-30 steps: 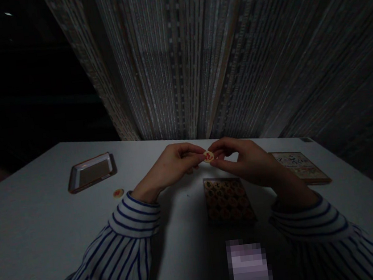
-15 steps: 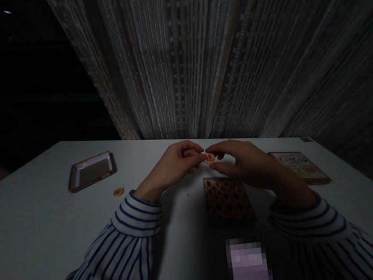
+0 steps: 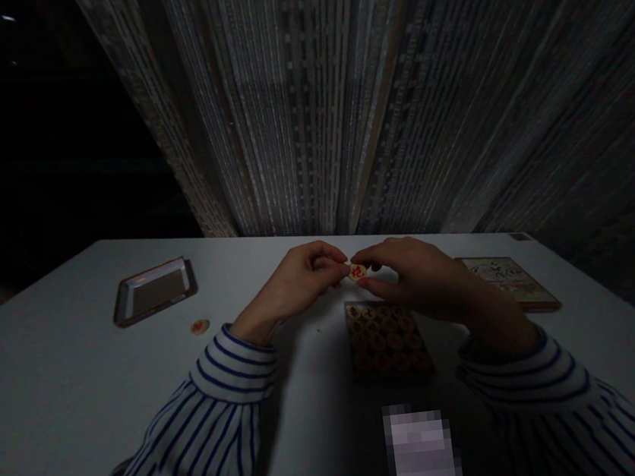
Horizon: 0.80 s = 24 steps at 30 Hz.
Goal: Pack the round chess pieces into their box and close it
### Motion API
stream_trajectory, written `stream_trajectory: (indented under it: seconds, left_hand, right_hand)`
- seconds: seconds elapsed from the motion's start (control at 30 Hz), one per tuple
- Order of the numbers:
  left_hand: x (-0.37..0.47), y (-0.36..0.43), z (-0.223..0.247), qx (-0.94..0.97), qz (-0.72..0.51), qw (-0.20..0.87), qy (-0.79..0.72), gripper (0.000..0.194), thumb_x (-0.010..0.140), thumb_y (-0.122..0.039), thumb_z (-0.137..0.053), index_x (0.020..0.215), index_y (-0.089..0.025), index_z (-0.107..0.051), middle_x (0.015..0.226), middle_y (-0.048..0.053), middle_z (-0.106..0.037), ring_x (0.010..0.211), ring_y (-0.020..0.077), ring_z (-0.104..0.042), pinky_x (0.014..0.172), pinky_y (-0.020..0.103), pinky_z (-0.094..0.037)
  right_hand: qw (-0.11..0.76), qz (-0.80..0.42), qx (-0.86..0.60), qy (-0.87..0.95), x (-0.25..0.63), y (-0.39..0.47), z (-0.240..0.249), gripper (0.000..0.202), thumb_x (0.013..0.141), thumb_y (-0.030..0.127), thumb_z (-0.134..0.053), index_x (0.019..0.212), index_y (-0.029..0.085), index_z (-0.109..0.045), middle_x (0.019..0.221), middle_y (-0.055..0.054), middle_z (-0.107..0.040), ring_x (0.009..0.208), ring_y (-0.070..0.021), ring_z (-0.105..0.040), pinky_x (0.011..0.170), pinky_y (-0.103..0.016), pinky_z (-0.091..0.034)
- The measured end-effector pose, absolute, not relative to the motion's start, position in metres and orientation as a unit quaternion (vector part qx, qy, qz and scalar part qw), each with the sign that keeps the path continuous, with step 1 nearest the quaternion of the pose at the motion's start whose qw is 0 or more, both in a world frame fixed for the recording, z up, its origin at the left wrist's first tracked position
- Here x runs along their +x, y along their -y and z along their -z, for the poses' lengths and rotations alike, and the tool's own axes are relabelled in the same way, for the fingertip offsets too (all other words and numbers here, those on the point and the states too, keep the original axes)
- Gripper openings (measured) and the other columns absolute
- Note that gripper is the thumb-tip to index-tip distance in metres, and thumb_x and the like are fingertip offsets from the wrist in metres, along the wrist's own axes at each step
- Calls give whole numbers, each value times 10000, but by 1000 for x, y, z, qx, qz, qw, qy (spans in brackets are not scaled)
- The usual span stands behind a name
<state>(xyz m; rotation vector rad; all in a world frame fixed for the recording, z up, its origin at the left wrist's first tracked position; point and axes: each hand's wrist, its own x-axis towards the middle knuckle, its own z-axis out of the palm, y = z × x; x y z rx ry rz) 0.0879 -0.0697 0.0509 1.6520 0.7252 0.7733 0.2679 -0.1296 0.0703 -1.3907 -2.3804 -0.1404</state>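
Pinching round game piece between left hand and right hand fingertips, above piece box.

A dimly lit white rectangular table carries an empty shallow brown-rimmed tray at far left, a lone round pale game disc with red marking just in front of it, a square box packed with round discs at centre, and a flat printed lid at right.

Setting: dim room at home, seemingly
Evidence: white table, bead curtain, board-game box
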Motion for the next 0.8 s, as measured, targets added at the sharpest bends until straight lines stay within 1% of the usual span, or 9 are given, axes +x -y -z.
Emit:
stream_trajectory:
  seconds: [0.2,0.4,0.57,0.8]
  left_hand:
    - [88,69,-50,703,-321,561,-297,170,698,-229,-655,803,-126,-570,565,-28,-591,557,96,-538,570,230,-398]
    - [87,69,-50,700,-306,570,-300,133,713,-203,-637,800,-129,-569,563,-29,-596,558,94,-540,566,222,-389]
    - [88,71,-50,704,-302,568,-302,141,709,-200,-636,812,-128,-571,575,-31,-594,566,96,-545,570,222,-393]
    - [88,69,-46,710,-298,555,-315,156,707,-202,-633,825,-130,-560,571,-34,-591,566,100,-551,565,220,-400]
  right_hand:
    - [185,44,-490,850,268,130,-71,253,829,293,-555,1031,172,-645,924,-74,-691,837,-209,-621,724,-322,-439]
    - [175,31,-477,861,269,129,-69,248,854,311,-525,1021,179,-650,908,-59,-693,825,-196,-619,722,-309,-427]
    - [173,23,-486,856,269,130,-69,255,854,308,-523,1030,172,-649,920,-56,-693,829,-188,-618,724,-298,-424]
    - [123,11,-518,846,268,132,-72,255,850,318,-516,1016,182,-654,926,-51,-701,837,-190,-625,734,-296,-419]
